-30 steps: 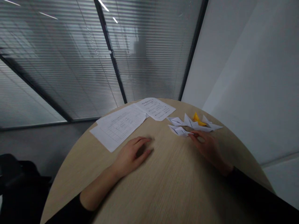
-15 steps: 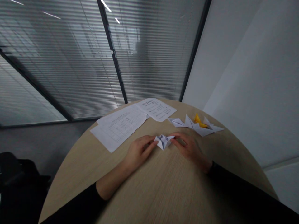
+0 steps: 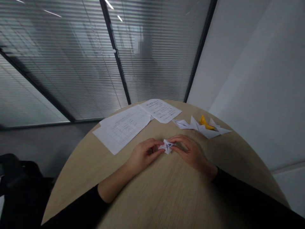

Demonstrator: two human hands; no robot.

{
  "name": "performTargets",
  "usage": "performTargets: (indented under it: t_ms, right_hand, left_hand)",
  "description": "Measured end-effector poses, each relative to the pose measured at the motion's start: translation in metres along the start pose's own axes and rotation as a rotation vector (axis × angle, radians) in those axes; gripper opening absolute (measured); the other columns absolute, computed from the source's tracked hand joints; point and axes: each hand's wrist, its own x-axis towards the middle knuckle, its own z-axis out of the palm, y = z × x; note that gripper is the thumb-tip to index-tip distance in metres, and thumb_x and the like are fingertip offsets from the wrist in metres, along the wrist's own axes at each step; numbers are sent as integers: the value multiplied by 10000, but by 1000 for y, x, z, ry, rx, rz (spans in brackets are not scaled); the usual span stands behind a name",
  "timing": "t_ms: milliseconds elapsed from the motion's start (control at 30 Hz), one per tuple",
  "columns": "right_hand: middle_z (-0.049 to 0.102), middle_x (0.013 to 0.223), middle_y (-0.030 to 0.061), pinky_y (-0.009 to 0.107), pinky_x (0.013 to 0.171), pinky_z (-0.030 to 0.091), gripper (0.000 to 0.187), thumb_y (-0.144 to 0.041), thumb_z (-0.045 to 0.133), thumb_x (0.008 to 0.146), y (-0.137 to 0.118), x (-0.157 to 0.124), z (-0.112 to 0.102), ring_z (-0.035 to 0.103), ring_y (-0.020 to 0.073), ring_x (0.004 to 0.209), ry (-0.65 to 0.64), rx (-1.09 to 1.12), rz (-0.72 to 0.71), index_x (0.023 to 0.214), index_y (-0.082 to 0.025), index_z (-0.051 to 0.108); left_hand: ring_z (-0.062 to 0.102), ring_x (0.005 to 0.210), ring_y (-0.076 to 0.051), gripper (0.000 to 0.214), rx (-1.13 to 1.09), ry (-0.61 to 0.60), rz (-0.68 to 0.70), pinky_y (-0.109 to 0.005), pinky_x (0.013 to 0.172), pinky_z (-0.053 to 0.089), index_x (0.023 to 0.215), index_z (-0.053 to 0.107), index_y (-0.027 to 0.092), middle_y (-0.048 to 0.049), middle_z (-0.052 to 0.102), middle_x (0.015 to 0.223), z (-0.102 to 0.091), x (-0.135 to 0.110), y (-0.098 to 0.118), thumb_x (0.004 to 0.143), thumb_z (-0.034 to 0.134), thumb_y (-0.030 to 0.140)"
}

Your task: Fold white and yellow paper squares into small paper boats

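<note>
Item one, from my remote view: a small folded paper piece (image 3: 167, 146), pinched between the narrow-set fingers of my left hand (image 3: 143, 156) and right hand (image 3: 190, 152), over the tabletop (image 3: 166, 197). Step in hand, I judge: shaping the folds. Next move calls for a steady pinch. Also logged: printed sheets (image 3: 124, 128), white paper folds (image 3: 202, 128), a yellow paper fold (image 3: 205, 122).
</note>
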Motion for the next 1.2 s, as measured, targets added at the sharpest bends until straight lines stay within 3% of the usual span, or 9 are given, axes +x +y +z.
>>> performTargets:
  t_ms: [233, 367, 500, 633, 767, 900, 1033, 1200]
  right_hand:
    - [843, 1055, 28, 398, 901, 688, 97, -261, 772, 1095, -8, -3, 8, 822, 246, 979, 74, -83, 44, 1170, -321, 764]
    - [823, 1052, 43, 365, 892, 674, 80, -237, 723, 1122, -19, -2, 10, 810, 237, 983, 45, -97, 22, 1177, -295, 730]
    - [809, 1035, 43, 339, 881, 665, 75, -226, 670, 1150, -25, -1, 9, 806, 223, 960, -49, -70, -11, 1174, -278, 719]
    - [829, 1060, 39, 345, 895, 670, 71, -248, 698, 1135, -22, -3, 11, 821, 227, 977, -48, -53, 38, 1188, -289, 723]
    - [857, 1150, 49, 375, 936, 687, 211, -293, 775, 1078, -21, -5, 12, 844, 248, 1050, -28, 6, 116, 1278, -301, 709]
    - [868, 1173, 50, 387, 964, 680, 209, -247, 706, 1088, -27, -1, 8, 849, 248, 1094, -124, 56, 151, 1293, -291, 705]
    - [874, 1121, 50, 374, 914, 682, 170, -232, 682, 1082, -29, 0, 8, 856, 244, 1027, -142, 59, 146, 1240, -281, 722]
    - [873, 1059, 40, 340, 837, 676, 200, -216, 700, 1035, -23, -2, 13, 856, 231, 949, -107, 40, 144, 1220, -280, 736]
  left_hand:
    - [759, 1099, -224, 222, 58, -32, 110, -366, 979, 588, 1218, 792, 223, -94, 786, 1200, -1, 2, 4, 1202, 612, 351]
    - [745, 885, -189, 220, 56, -67, 26, -309, 816, 558, 1205, 771, 216, -46, 819, 1041, 2, -1, 4, 1168, 685, 415]
    - [722, 823, -178, 278, 79, -87, 21, -285, 752, 510, 1208, 806, 219, -38, 815, 968, 4, -1, 4, 1114, 767, 478]
    - [644, 725, -156, 276, 70, -120, 36, -274, 698, 448, 1035, 844, 208, -13, 732, 785, 3, 1, 7, 1125, 743, 449]
    - [624, 707, -147, 285, -106, -88, -108, -257, 634, 434, 1075, 853, 184, -34, 770, 852, 3, 0, 6, 1102, 765, 454]
    - [717, 841, -197, 310, -341, -19, -211, -303, 757, 555, 1120, 841, 171, -72, 823, 972, 2, 1, 2, 1067, 805, 474]
    - [727, 1025, -236, 257, -372, -19, -139, -362, 915, 571, 1096, 863, 198, -88, 789, 1100, -2, 5, 3, 1047, 838, 449]
    - [689, 1012, -221, 226, -343, -58, -78, -366, 918, 538, 1068, 838, 196, -73, 726, 1071, -2, 8, 7, 1072, 807, 420]
